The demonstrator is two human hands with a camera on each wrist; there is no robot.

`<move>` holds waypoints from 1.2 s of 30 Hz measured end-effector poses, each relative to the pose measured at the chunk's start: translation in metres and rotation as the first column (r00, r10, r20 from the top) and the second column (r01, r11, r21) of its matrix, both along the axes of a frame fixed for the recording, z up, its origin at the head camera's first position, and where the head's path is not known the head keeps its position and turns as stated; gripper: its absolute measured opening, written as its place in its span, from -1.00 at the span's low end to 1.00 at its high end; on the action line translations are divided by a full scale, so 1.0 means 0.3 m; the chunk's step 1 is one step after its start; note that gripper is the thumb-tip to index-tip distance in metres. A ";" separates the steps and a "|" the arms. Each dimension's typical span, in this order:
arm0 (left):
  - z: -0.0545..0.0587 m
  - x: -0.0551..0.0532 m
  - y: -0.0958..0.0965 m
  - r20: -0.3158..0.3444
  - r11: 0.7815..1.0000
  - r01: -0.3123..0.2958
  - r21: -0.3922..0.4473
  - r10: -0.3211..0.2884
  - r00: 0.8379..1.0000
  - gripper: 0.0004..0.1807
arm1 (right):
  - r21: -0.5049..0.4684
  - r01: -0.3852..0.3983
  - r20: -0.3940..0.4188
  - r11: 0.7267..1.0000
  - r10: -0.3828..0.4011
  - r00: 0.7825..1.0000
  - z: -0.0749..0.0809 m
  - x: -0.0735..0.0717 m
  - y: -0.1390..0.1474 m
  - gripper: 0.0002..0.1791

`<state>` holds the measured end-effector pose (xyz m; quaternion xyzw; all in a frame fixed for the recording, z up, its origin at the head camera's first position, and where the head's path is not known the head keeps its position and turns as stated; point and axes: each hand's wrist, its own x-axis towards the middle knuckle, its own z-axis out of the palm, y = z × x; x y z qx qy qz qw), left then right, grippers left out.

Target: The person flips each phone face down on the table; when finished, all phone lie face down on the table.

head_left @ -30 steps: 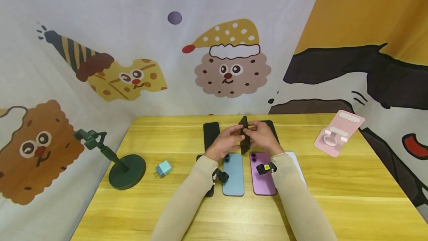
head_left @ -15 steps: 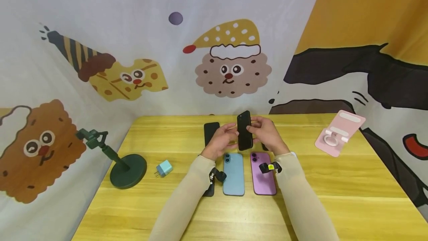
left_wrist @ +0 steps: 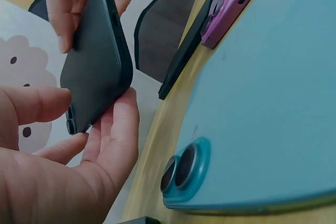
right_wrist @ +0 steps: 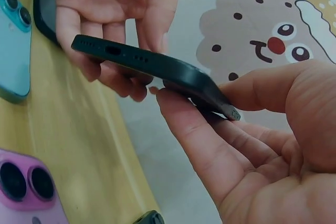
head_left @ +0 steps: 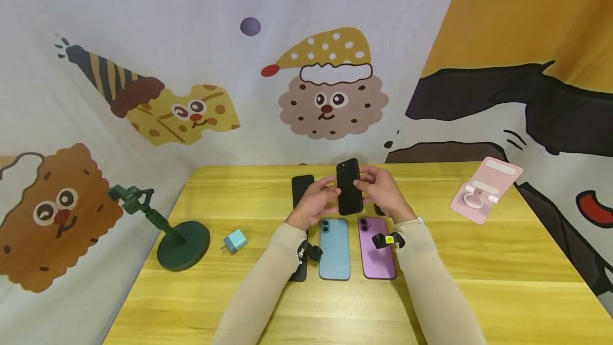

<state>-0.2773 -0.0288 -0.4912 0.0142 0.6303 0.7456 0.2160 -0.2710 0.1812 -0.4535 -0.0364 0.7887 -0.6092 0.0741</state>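
A black smartphone [head_left: 350, 187] is held up between the two hands over the back of the table, its back with the camera lenses toward the head camera. The right hand [head_left: 385, 190] grips its right edge, thumb on the back and fingers behind. At the opposite edge is the left hand [head_left: 313, 204], thumb at the side and fingers under the phone, as the left wrist view shows. In the right wrist view the bottom edge of the smartphone [right_wrist: 134, 61] shows its charging port. Below the hands lie a light blue phone [head_left: 334, 252] and a purple phone [head_left: 377, 254], backs up.
Black phones lie at the left, one at the back [head_left: 301, 188] and one partly under the left sleeve [head_left: 300, 272]. Another black phone [head_left: 379, 210] is mostly hidden by the right hand. A green stand [head_left: 183, 246], a blue charger [head_left: 235, 241] and a pink phone stand [head_left: 486, 190] flank them.
The black smartphone has turned from edge-on to showing its back to the head camera. Both hands have shifted slightly with it; in the last half second it has moved only a little left.
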 end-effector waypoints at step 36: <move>-0.015 -0.016 0.037 -0.069 0.969 -0.050 -0.241 0.034 0.997 -0.36 | 0.298 0.055 0.027 0.953 -0.066 0.997 -0.145 -0.049 0.030 -0.34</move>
